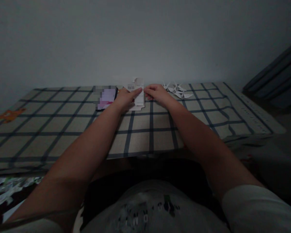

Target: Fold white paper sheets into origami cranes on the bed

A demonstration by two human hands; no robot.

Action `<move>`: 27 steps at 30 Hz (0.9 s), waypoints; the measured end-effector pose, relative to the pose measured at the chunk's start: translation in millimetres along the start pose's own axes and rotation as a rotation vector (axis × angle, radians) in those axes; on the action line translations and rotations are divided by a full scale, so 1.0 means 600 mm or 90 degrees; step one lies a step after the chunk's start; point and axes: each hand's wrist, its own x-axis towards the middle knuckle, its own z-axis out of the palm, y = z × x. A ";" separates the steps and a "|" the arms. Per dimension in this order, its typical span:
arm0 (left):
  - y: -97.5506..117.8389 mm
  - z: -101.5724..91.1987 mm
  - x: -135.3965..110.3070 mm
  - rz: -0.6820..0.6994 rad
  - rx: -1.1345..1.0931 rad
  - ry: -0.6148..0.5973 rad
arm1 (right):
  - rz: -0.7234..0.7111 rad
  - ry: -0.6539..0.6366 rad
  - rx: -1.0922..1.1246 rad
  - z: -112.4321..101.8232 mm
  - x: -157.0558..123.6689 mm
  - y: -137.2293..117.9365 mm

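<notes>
Both forearms stretch far over the checked cloth (pixel 63 126). Left hand (pixel 127 97) presses flat fingers on the white paper (pixel 140 102) at the far edge; right hand (pixel 157 92) curls against its right side, grip unclear.

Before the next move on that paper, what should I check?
1. Left hand on the paper: ok, resting on it.
2. Right hand grip at its right edge: cannot tell, fingers curled there.
3. Paper flat on the checked cloth: cannot tell, hands cover it.
4. Phone off the paper: ok, lies to its left.
5. Paper cranes out of the way: ok, beyond the right hand.
</notes>
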 end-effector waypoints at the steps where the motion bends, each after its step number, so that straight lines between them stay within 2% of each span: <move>1: -0.001 0.000 0.001 0.002 0.000 -0.004 | 0.005 0.003 0.001 0.000 -0.001 -0.001; 8: 0.004 0.008 -0.005 0.022 -0.034 -0.034 | 0.020 0.004 0.020 0.004 -0.006 -0.014; 12: 0.005 0.003 -0.005 -0.014 0.017 0.006 | 0.001 0.050 0.018 0.003 -0.004 -0.014; 15: 0.002 -0.005 -0.001 0.008 0.068 0.047 | -0.001 0.065 0.009 0.002 -0.002 -0.010; 27: -0.010 -0.006 0.003 0.030 0.066 0.042 | 0.041 0.060 0.031 0.005 -0.011 -0.030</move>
